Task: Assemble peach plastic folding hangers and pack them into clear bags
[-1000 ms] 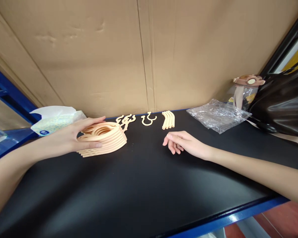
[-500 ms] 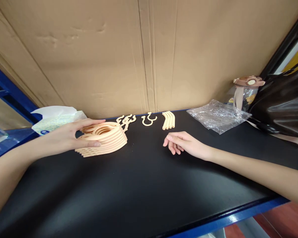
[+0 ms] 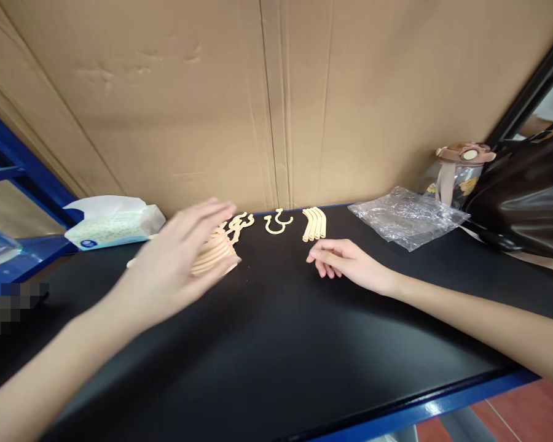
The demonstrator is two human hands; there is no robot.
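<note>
Head view: left hand by one hanger stack, right hand near four strips, both grips released.

Brown cardboard wall behind black tabletop; reddish floor.

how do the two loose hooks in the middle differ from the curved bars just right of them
The hooks bend round into open loops, while the curved bars bow only gently. The hooks look thinner than the bars. The bars lie side by side in a row; the hooks lie less evenly. Both are pale cream and rest on the black table.
</note>
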